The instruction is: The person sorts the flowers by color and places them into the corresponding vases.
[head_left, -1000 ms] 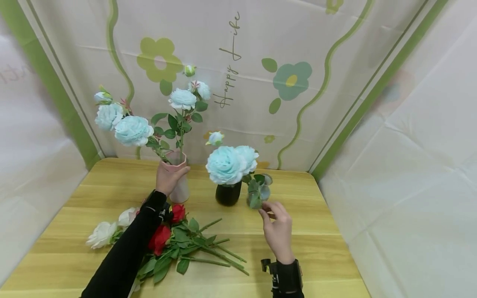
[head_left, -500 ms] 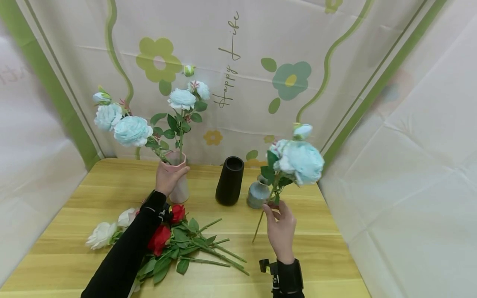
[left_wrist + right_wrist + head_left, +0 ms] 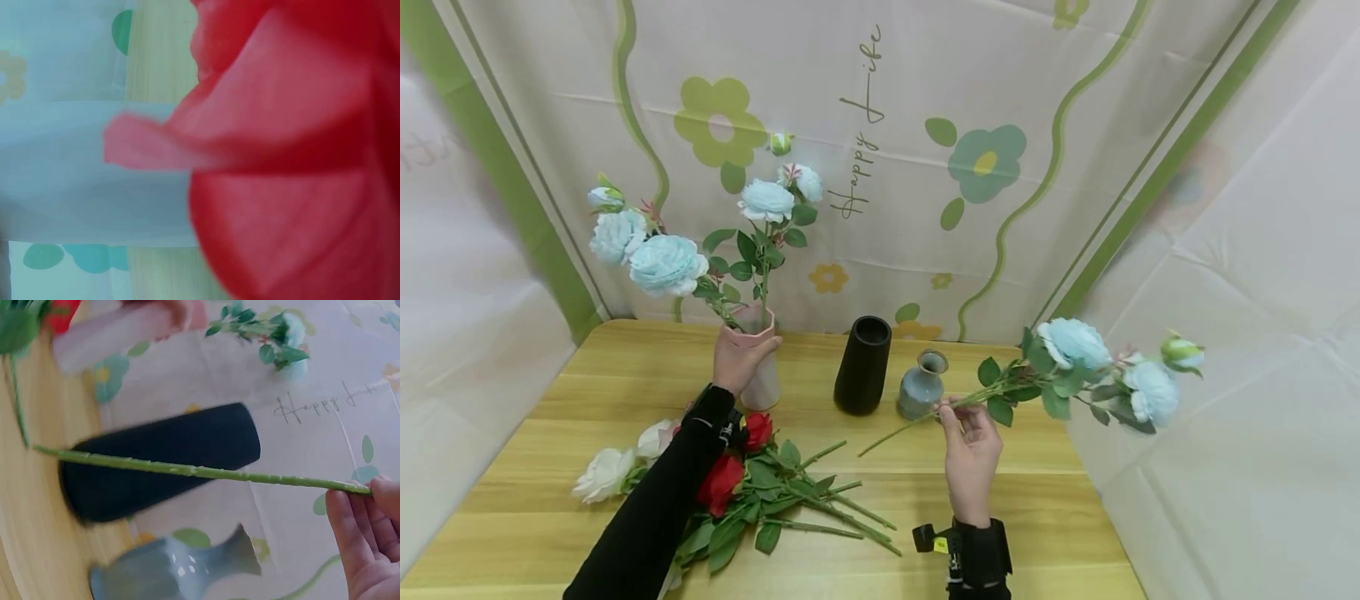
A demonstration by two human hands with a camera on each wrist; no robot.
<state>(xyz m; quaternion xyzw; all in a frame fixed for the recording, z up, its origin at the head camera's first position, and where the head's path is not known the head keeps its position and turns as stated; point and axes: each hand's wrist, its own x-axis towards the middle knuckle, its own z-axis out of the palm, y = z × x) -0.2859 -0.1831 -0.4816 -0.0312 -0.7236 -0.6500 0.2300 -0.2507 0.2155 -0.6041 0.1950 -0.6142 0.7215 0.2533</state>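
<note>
My left hand (image 3: pixel 739 360) grips the pink-topped white vase (image 3: pixel 763 385) just below its rim. Two stems of pale blue flowers (image 3: pixel 668 263) lean out of that vase. Between thumb and fingers, my right hand (image 3: pixel 973 458) pinches the green stem (image 3: pixel 169 467) of another pale blue flower spray (image 3: pixel 1075 343). The spray slants almost level, blooms to the right and bare stem end to the left. Close behind that hand stands a small grey-blue vase (image 3: pixel 921 390), with a tall black vase (image 3: pixel 862 367) to its left. A red rose (image 3: pixel 287 125) blocks much of the left wrist view.
Red roses (image 3: pixel 722 483) and white roses (image 3: pixel 604 473) lie under my left forearm, their cut stems (image 3: pixel 842 512) pointing right across the wooden table (image 3: pixel 1030 533). A printed cloth backdrop (image 3: pixel 910 50) closes off the back and sides.
The blue spray in my right hand has swung from over the black vase to the right and tipped from upright to nearly level. The left hand stays on its vase.
</note>
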